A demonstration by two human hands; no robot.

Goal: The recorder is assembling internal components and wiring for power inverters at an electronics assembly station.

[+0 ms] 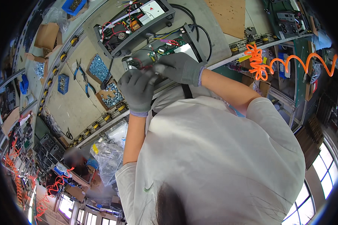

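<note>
An open black electronics unit (169, 45) with a circuit board and coloured wires lies on the grey bench. Both of my hands wear grey gloves and meet over its near left corner. My left hand (137, 90) is curled shut, its fingertips pressed around a thin red wire (142, 66) coming out of the unit. My right hand (180, 67) reaches in from the right, thumb and forefinger pinched at the same spot, touching the left hand. What lies between the fingertips is mostly hidden by the gloves.
A second open unit (135, 22) lies behind the first. Cardboard trays of screws (99, 67), blue-handled pliers (82, 77) and a blue bin (63, 83) sit to the left. An orange coiled hose (259, 60) hangs at right. Plastic bags (109, 153) lie below the bench edge.
</note>
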